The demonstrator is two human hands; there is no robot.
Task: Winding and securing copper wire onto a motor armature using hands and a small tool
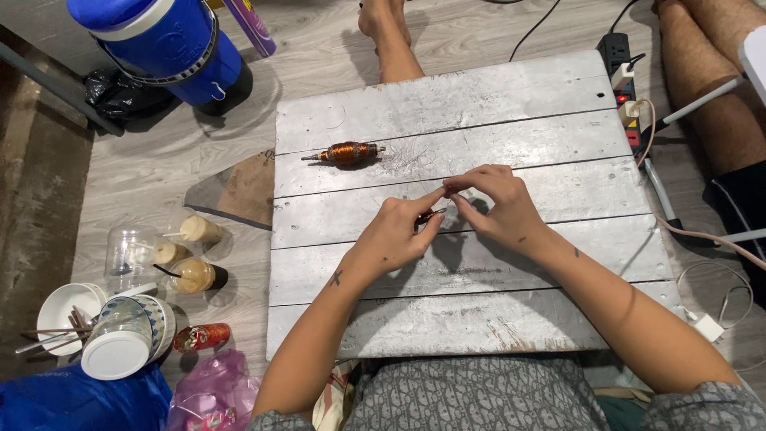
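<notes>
My left hand (395, 234) holds a small dark copper-wound part (428, 215) over the grey wooden board (479, 303). My right hand (499, 206) meets it from the right, thumb and forefinger pinched together at the part's tip, perhaps on a thin wire too fine to make out. A bigger motor armature (348, 153) wound with copper wire lies on the board beyond my hands, to the left, untouched.
Left of the board stand plastic drink cups (191, 274), stacked bowls with chopsticks (96, 327), a red can (199, 338) and plastic bags. A blue water cooler (167, 44) sits far left. A power strip (626, 88) and cables run along the right, beside another person's legs (718, 80).
</notes>
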